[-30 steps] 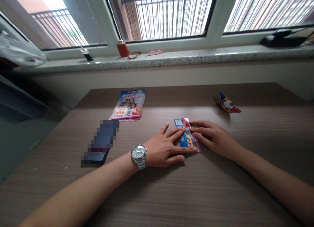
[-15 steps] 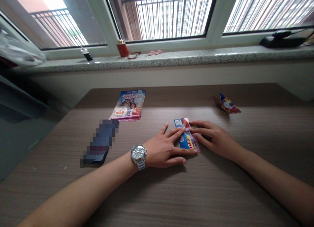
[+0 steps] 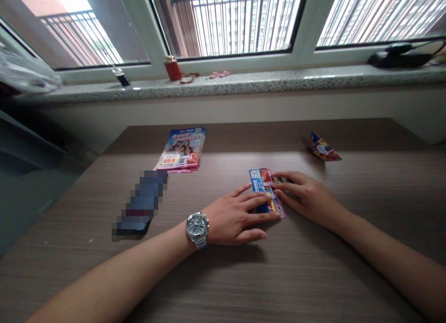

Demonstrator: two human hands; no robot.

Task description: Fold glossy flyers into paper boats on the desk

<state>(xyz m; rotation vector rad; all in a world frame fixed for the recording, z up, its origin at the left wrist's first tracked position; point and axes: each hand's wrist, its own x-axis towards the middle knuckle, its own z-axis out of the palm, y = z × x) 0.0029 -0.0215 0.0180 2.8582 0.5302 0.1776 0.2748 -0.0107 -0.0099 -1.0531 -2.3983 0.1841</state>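
A folded colourful paper (image 3: 259, 183) with a printed code at its far left corner lies flat on the brown table (image 3: 223, 276). My left hand (image 3: 239, 216), a silver watch at its wrist, rests over the paper's near left part with its fingers spread. From the right, my right hand (image 3: 303, 191) lays its fingertips on the paper's right edge, fingers apart and stretched out. Both hands press on the paper and neither grips it.
A stack of leaflets (image 3: 184, 148) lies at the back left, with a blurred-out phone (image 3: 142, 204) nearer. A folded paper shape (image 3: 324, 148) stands at the back right. Small items, including a red container (image 3: 173, 69), sit on the stone windowsill (image 3: 244, 83).
My left hand's fingers have shifted slightly toward me and off the paper's middle, uncovering more of its far left part. My right hand has barely moved.
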